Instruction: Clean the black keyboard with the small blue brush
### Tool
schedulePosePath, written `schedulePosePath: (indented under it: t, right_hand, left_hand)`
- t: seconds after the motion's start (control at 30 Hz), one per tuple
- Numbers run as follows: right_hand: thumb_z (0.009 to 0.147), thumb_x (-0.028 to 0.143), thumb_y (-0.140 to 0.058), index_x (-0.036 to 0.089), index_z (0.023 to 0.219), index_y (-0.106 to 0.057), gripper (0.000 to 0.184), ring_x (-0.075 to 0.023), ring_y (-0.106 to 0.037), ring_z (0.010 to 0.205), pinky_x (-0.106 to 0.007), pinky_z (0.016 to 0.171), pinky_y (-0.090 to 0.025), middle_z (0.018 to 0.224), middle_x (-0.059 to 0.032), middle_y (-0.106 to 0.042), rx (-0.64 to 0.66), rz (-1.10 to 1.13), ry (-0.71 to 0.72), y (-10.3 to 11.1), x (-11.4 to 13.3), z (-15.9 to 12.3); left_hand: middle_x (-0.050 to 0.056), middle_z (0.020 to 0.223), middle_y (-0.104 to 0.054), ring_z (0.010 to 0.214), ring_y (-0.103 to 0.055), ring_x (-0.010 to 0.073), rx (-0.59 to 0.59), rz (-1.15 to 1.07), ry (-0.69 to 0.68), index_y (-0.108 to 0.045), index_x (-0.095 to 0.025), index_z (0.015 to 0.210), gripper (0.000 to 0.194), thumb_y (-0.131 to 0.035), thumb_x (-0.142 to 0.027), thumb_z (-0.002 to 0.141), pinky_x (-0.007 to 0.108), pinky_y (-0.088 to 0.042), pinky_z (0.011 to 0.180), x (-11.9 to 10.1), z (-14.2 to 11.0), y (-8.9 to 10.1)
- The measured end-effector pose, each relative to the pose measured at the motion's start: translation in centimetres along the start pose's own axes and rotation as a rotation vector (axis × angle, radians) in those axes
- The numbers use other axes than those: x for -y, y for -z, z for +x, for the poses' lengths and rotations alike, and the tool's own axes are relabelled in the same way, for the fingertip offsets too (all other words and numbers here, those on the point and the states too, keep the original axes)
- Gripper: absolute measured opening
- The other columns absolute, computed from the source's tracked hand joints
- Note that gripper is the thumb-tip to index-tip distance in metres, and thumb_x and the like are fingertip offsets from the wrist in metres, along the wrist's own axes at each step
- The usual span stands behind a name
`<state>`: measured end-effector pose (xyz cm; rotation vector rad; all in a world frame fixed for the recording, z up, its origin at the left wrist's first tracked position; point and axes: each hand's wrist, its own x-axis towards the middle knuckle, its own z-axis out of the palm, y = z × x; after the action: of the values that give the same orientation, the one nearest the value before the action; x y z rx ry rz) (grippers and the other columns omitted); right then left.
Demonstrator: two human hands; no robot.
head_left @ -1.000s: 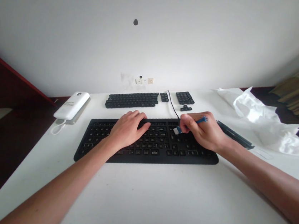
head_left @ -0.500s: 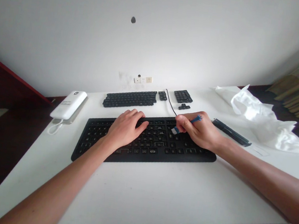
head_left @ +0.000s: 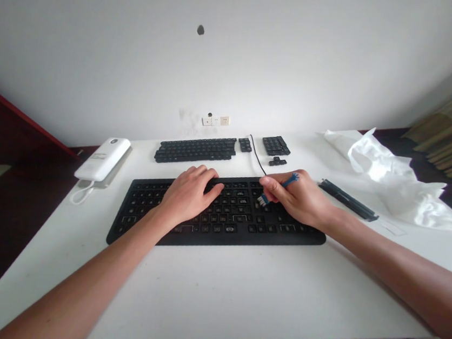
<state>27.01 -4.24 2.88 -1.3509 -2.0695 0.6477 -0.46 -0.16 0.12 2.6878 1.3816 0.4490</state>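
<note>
A black keyboard (head_left: 202,238) with its keycaps off lies across the white table, bare key sockets showing. My left hand (head_left: 188,192) holds it at the far edge, fingers bent over the rim and thumb on top; the fingertips are partly hidden. Pinched in my right hand (head_left: 292,196) is a small blue brush (head_left: 291,179), its pale bristles touching the sockets left of the number-pad area. Behind the keyboard, removed black keycaps sit in groups: a large main block (head_left: 195,150), a small cluster (head_left: 245,145), number-pad keys (head_left: 276,146) and arrow keys (head_left: 278,161).
A white power bank (head_left: 103,158) with a looped cable stands at the left. To the right lie a long black plastic piece (head_left: 348,200) and a crumpled white plastic bag (head_left: 396,178). The keyboard's cord (head_left: 257,155) runs back toward the wall sockets (head_left: 216,120).
My right hand has shifted slightly left with the brush, which tilts a little differently. My left hand keeps its place on the keyboard.
</note>
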Motion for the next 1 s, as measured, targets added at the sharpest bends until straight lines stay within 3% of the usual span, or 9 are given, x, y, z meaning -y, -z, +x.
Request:
schedulePosePath:
  t: [0.23,0.4,0.5,0.63,0.8,1.0]
  right_hand:
    - [0.103,0.055,-0.053,0.020,0.079,-0.062,0.044,-0.0158,-0.051,0.067,-0.031,0.063,-0.037,0.070,-0.0006,-0.059,-0.036,0.003,0.027,0.04,-0.04,0.17]
    - [0.105,0.040,-0.051,0.020,0.102,-0.064,0.024,-0.0201,-0.061,0.086,-0.032,0.079,-0.046,0.096,-0.0061,-0.069,0.024,0.068,0.138,0.01,-0.06,0.38]
    - [0.108,0.039,-0.045,0.020,0.099,-0.064,0.028,-0.0207,-0.061,0.086,-0.034,0.080,-0.046,0.097,-0.0068,-0.068,0.016,0.068,0.165,0.15,-0.26,0.45]
    - [0.111,0.044,-0.036,0.020,0.080,-0.054,0.043,-0.0173,-0.055,0.073,-0.033,0.071,-0.043,0.089,-0.0064,-0.064,0.032,0.080,0.183,0.49,-0.28,0.27]
    - [0.110,0.048,-0.035,0.022,0.090,-0.055,0.038,-0.0166,-0.051,0.064,-0.032,0.065,-0.038,0.074,-0.0007,-0.059,0.224,-0.035,0.132,0.50,-0.07,0.07]
    - [0.109,0.047,-0.035,0.021,0.083,-0.054,0.041,-0.0166,-0.054,0.066,-0.034,0.068,-0.038,0.087,-0.0044,-0.066,0.183,-0.089,0.145,0.41,0.05,0.09]
  left_hand:
    - [0.007,0.106,-0.067,0.104,-0.062,0.0275,-0.001,0.012,-0.007,-0.064,-0.021,0.112,0.027,-0.049,-0.043,0.107,0.042,-0.050,0.092,0.02,0.02,-0.10]
    - [0.008,0.107,-0.067,0.104,-0.062,0.0278,-0.006,0.008,-0.013,-0.064,-0.021,0.112,0.027,-0.048,-0.042,0.107,0.043,-0.050,0.092,0.03,0.03,-0.06]
    - [0.008,0.106,-0.067,0.104,-0.063,0.0278,-0.003,0.005,-0.010,-0.064,-0.021,0.112,0.028,-0.048,-0.043,0.107,0.043,-0.050,0.091,0.07,0.01,-0.06]
    - [0.007,0.104,-0.066,0.102,-0.062,0.0272,-0.010,0.010,-0.010,-0.064,-0.022,0.112,0.027,-0.048,-0.043,0.107,0.042,-0.050,0.090,0.09,-0.04,-0.06]
    - [0.007,0.103,-0.066,0.100,-0.062,0.0266,-0.008,0.006,-0.008,-0.064,-0.022,0.111,0.026,-0.049,-0.043,0.107,0.041,-0.050,0.089,-0.02,0.00,-0.01]
    - [0.007,0.103,-0.066,0.100,-0.062,0.0267,-0.004,0.007,-0.003,-0.063,-0.022,0.111,0.025,-0.049,-0.042,0.107,0.041,-0.050,0.088,-0.09,0.01,0.05]
